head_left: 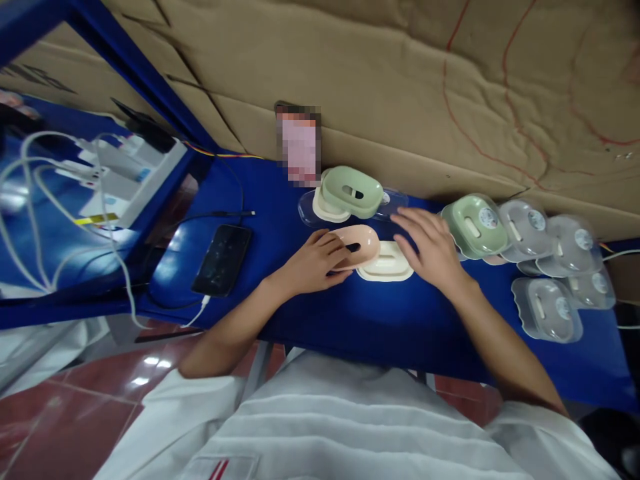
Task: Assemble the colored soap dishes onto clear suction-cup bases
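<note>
The left hand (316, 261) grips the near-left end of a peach soap dish shell (357, 244), fingers curled over its rim, on the blue table (350, 313). The right hand (429, 247) lies flat and loose, fingers spread, touching the cream inner tray (384, 268) just beside the shell.
</note>
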The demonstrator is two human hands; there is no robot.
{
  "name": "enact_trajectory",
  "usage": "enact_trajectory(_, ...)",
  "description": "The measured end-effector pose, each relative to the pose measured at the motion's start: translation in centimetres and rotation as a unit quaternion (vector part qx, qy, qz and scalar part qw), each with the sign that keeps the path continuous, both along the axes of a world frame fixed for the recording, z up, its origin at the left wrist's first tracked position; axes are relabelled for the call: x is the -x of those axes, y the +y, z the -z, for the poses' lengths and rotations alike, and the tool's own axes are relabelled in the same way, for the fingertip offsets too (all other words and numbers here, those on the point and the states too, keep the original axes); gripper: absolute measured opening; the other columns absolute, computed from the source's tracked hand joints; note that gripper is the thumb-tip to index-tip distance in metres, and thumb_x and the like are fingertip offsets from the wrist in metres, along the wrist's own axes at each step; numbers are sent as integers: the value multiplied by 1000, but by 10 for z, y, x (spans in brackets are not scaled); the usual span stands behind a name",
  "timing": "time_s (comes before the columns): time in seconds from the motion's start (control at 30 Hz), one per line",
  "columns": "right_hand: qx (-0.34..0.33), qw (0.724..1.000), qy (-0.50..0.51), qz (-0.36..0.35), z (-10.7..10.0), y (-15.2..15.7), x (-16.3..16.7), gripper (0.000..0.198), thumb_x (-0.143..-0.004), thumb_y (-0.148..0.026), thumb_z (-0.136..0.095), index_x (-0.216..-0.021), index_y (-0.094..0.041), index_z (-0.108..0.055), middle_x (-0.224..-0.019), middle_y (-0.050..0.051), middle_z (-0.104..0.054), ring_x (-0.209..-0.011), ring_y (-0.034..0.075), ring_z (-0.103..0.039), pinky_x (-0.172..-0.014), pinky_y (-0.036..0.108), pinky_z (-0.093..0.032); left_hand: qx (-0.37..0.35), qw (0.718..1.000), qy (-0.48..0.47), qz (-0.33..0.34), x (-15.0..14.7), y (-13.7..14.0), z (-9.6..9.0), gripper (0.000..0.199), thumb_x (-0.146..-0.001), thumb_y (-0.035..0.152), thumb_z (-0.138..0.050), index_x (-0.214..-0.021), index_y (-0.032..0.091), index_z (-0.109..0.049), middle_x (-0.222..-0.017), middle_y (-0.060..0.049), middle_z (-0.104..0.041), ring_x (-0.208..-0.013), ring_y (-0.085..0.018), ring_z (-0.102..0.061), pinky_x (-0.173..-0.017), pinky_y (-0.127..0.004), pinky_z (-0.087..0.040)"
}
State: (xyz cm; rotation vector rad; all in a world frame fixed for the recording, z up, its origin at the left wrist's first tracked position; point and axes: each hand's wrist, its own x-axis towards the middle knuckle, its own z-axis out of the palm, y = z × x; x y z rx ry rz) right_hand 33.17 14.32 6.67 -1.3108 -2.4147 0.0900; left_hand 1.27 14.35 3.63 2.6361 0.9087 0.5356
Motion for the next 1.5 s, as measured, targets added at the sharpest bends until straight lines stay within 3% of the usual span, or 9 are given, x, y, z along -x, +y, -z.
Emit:
enact_trajectory(0.13, -9, 999, -28, 37, -2, 48, 22, 58, -112, -40, -46, -166, -19, -43, -169, 17, -48, -155, 39, -45, -125, 64, -38, -13, 1000, -4, -25, 6, 4, -1, 24, -101, 33, -65, -118, 19, -72, -128, -14, -73, -129, -33, -64, -122, -57, -41)
enact_trajectory(0.23, 7, 999, -49, 0, 8, 67, 34, 62, -110, -47, -52, -166, -22, -43, -174, 14, -41, -161, 39, -37, -127, 64, -35, -18, 999, -10, -39, 9, 6, -5, 22, -100, 32, -64, -117, 19, -73, -125, -14, -74, -127, -32, -65, -119, -54, -44)
enact_trajectory(0.37, 33, 999, -22, -37, 5, 70, 38, 45, -112, -43, -50, -150, -24, -64, -156, 11, -63, -152, 35, -49, -125, 61, -43, -26, 999, -3, -32, 8, 5, -4, 23, -101, 32, -65, -118, 19, -74, -127, -15, -75, -130, -34, -63, -119, -56, -44)
enact_trajectory(0.57, -6, 993, 106, 44, -10, 9, 0, 38, -110, -36, -55, -145, -27, -67, -139, 10, -73, -132, 31, -69, -116, 55, -57, -22, 999, 17, -37, 7, 3, -2, 26, -100, 28, -62, -123, 20, -72, -132, -14, -74, -135, -35, -61, -123, -61, -38)
enact_trajectory(0.77, 7, 990, 140, 23, 23, -60, -48, 39, -104, -23, -64, -143, -31, -68, -138, 10, -72, -137, 32, -67, -118, 57, -58, -7, 997, 28, -72, 14, -10, -9, 38, -92, 25, -69, -130, 23, -71, -126, -14, -75, -133, -37, -63, -118, -59, -44)
enact_trajectory(0.97, 62, 992, 107, -36, 45, -73, -37, 49, -102, -28, -70, -150, -29, -61, -150, 14, -64, -154, 36, -52, -123, 64, -52, -56, 980, 84, -172, 20, -33, -35, 32, -98, 26, -66, -129, 22, -70, -116, -17, -76, -112, -40, -71, -102, -60, -53)
enact_trajectory(1.17, 55, 989, 38, -130, 36, -61, -22, 49, -107, -15, -58, -154, -27, -58, -154, 11, -64, -159, 30, -46, -132, 65, -39, -139, 988, 59, -37, -18, -38, -43, 38, -101, 30, -72, -137, 23, -65, -146, -16, -67, -135, -35, -64, -116, -50, -47)
enact_trajectory(1.27, 48, 986, 25, -158, 30, -55, -19, 52, -107, -10, -52, -156, -26, -58, -151, 10, -68, -156, 27, -50, -132, 61, -42, -146, 984, 101, 31, -31, -34, -28, 29, -100, 29, -73, -127, 19, -68, -134, -15, -72, -129, -33, -67, -115, -50, -47)
enact_trajectory(1.5, -2, 984, -48, -170, 30, -48, -5, 38, -106, -19, -59, -143, -20, -68, -142, 13, -73, -139, 28, -65, -124, 54, -51, -159, 979, 124, 24, -33, -32, -8, 15, -101, 23, -65, -114, 17, -69, -124, -15, -72, -120, -32, -67, -108, -51, -50)
